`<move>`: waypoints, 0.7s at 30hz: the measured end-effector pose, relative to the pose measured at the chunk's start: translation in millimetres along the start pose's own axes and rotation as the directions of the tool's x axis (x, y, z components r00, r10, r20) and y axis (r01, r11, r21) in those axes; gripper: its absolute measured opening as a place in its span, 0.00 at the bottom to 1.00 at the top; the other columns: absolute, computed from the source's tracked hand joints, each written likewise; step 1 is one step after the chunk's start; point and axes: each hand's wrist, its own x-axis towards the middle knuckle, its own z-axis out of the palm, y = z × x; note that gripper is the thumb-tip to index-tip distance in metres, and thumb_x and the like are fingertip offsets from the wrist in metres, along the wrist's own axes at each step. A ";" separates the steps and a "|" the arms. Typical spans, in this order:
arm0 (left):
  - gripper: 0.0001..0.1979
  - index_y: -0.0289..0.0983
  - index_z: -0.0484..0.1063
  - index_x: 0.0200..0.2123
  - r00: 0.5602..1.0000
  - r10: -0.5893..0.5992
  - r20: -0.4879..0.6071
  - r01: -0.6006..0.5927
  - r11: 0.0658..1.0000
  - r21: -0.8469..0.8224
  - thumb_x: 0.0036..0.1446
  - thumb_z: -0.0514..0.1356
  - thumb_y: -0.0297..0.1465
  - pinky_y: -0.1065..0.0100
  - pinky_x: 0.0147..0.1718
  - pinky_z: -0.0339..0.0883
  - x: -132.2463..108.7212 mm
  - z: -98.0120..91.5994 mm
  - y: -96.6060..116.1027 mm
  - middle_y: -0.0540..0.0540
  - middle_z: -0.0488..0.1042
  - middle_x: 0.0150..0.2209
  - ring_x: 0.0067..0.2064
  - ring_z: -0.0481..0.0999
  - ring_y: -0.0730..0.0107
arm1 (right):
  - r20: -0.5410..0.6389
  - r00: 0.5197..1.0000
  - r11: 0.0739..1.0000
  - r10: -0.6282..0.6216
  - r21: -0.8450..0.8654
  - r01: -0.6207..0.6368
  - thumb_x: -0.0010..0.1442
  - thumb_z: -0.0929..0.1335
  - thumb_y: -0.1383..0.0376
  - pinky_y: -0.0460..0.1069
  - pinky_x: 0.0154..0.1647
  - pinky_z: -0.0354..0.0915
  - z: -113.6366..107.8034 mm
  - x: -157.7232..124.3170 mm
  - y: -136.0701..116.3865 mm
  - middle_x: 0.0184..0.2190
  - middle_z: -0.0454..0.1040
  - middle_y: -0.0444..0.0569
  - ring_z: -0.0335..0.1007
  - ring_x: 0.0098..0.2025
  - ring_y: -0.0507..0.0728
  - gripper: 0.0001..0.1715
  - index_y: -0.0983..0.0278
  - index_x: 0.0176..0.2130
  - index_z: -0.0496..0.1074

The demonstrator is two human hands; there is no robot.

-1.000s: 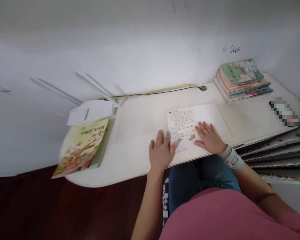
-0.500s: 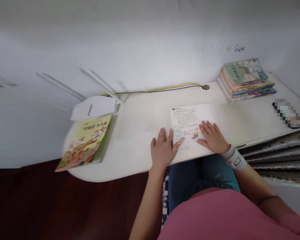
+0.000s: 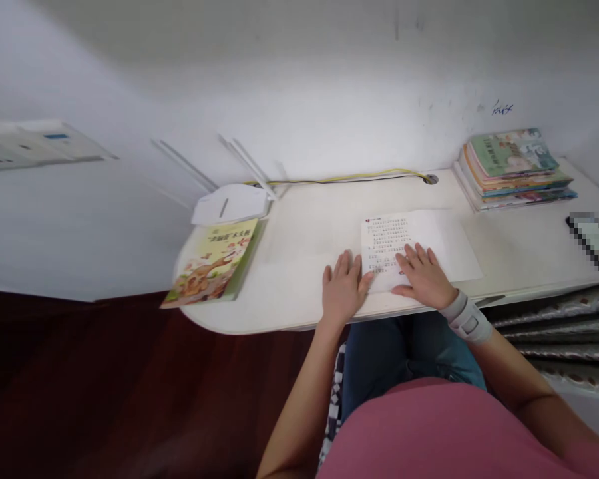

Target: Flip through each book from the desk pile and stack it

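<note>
A white sheet of paper [image 3: 444, 236] lies flat near the front edge of the white desk, its left half printed with lines of text and its right half blank. My right hand [image 3: 424, 277] rests palm down on the sheet with fingers spread, covering the lower right of the printed part. On the sheet's left lower edge lies my left hand [image 3: 343, 291], flat and open, thumb reaching onto the page and the other fingers on the desk beside it. A grey wrist band [image 3: 466, 318] is wrapped round my right wrist.
A yellow-green book [image 3: 212, 263] overhangs the desk's left end, in front of a white router [image 3: 229, 203] with antennas. Behind run yellow and black cables [image 3: 349, 178] to a desk hole. Several stacked books [image 3: 514, 166] and a phone [image 3: 596, 239] are on the right.
The view has turned left, so the desk appears farther right. My right hand has slid left over the sheet and now covers most of the small rabbit picture. Both hands stay flat.
</note>
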 end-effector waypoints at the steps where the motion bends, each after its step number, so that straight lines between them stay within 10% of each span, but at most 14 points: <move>1: 0.29 0.34 0.61 0.62 1.000 -0.003 0.012 0.003 1.000 -0.013 0.66 0.43 0.44 0.44 0.61 0.48 0.6 -1.8 1.1 0.34 0.53 0.66 0.67 0.53 0.52 | -0.002 1.000 1.000 -0.014 -0.001 0.014 0.58 0.63 0.41 0.69 0.62 0.47 2.0 -1.3 0.3 0.66 0.52 0.68 0.45 0.67 0.76 0.48 0.71 0.64 0.57; 15: 0.22 0.28 0.66 0.53 0.917 -0.390 -0.087 0.388 0.921 -0.038 0.61 0.51 0.36 0.49 0.49 0.64 14.9 -20.2 -7.7 0.28 0.70 0.51 0.54 0.70 0.45 | -0.080 0.996 0.999 -0.040 0.026 0.042 0.59 0.61 0.41 0.69 0.62 0.48 12.1 -6.1 6.9 0.65 0.53 0.68 0.44 0.67 0.77 0.47 0.72 0.63 0.59; 19: 0.10 0.36 0.69 0.33 0.921 -0.390 -0.003 0.355 0.842 -0.407 0.59 0.51 0.34 0.55 0.46 0.66 18.9 -25.5 -9.9 0.39 0.75 0.40 0.44 0.75 0.56 | -0.075 0.997 0.991 -0.018 0.130 0.027 0.59 0.62 0.42 0.70 0.64 0.44 11.5 -6.0 6.7 0.65 0.53 0.68 0.44 0.68 0.75 0.46 0.71 0.63 0.59; 21: 0.10 0.38 0.64 0.29 0.930 -0.367 0.035 0.264 0.597 -0.757 0.58 0.53 0.37 0.59 0.44 0.67 23.2 -32.3 -3.3 0.43 0.75 0.38 0.42 0.76 0.61 | -0.065 0.998 0.965 0.002 0.260 0.015 0.60 0.61 0.42 0.70 0.64 0.44 6.6 -6.3 4.9 0.65 0.55 0.68 0.46 0.67 0.73 0.46 0.71 0.64 0.56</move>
